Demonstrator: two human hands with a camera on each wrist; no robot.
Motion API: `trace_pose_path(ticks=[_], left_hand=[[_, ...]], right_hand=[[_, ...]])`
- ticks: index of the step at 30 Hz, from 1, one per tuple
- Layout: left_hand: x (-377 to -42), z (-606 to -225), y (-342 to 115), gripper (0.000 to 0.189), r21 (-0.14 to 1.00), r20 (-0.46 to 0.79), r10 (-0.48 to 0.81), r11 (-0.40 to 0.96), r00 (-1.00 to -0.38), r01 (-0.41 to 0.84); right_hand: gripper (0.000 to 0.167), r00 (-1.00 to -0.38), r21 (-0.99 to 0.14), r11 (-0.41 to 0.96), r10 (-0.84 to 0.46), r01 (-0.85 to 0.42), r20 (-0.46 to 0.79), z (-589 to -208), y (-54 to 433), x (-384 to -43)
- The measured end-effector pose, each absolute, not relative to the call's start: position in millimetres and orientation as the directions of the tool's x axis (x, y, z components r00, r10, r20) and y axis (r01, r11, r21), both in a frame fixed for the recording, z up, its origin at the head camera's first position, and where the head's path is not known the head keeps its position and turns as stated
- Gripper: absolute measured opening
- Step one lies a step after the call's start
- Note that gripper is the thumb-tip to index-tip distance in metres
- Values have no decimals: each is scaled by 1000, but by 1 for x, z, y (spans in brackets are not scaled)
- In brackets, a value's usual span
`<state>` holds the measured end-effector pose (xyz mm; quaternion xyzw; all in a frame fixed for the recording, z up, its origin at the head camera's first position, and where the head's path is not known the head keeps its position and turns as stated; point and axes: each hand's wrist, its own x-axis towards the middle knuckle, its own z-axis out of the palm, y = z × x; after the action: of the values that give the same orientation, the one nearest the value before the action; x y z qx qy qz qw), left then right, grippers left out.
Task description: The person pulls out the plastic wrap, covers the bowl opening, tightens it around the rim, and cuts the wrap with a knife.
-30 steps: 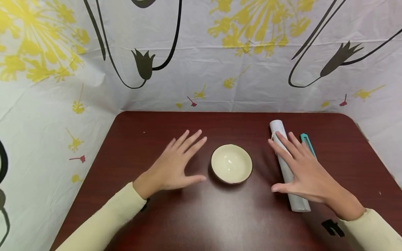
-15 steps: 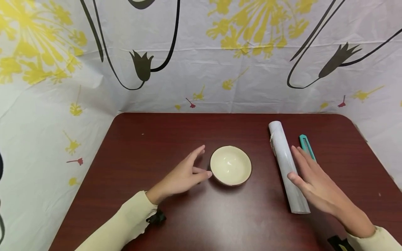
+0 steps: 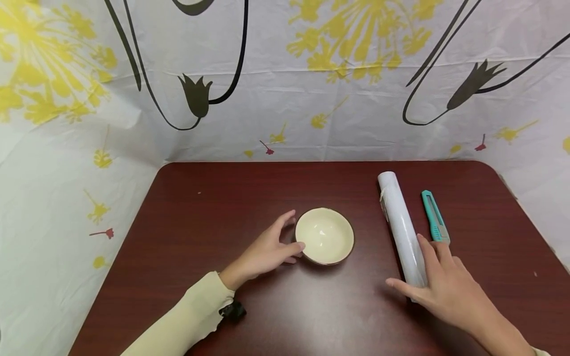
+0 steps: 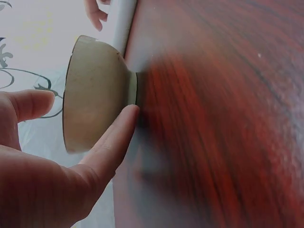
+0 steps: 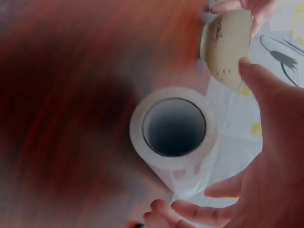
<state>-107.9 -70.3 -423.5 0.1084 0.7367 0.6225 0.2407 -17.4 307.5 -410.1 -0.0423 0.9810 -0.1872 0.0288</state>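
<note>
The dark red bench (image 3: 249,190) fills the space under both hands, and the things on it lie where they lay a second ago; the hands have moved. The white roll (image 3: 398,217) lies at the bowl's 3 o'clock, slanting from 11 to 5. The right hand (image 3: 456,289) has shifted from over its middle to its near end, at the roll's 5 o'clock, with its fingers wide: thumb to the left, the others to the right. The left hand (image 3: 267,249) has come in at the bowl's 8 o'clock, its fingers narrower than before but apart, thumb over the rim and a finger low by the foot. The bowl (image 3: 325,235) sits upright near the bench's centre; contact there is hard to tell. The teal cutter (image 3: 433,212), at the roll's 2 o'clock, now shows more fully, its near end meeting the right fingers in the head view. My judgement: the work has passed from hovering to closing in, with neither bowl nor roll yet gripped.
</note>
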Motion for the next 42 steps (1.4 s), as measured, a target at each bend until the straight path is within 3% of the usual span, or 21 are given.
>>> trace_pose_path(ticks=[8, 15, 26, 42], left_hand=[[-108, -430, -60, 88, 969, -213, 446, 209, -870, -130], [-106, -433, -51, 88, 970, -207, 429, 205, -879, -129], [-105, -430, -48, 84, 965, -201, 404, 236, -892, -110], [-105, -429, -49, 86, 961, -208, 416, 254, -885, -107]], right_hand=[[130, -998, -295, 953, -55, -64, 37, -420, 303, -4], [120, -984, -243, 964, -69, -109, 167, -428, 300, 1], [101, -988, -252, 963, -63, -97, 142, -429, 298, -2], [95, -954, -241, 941, -180, -238, 239, -433, 307, -14]])
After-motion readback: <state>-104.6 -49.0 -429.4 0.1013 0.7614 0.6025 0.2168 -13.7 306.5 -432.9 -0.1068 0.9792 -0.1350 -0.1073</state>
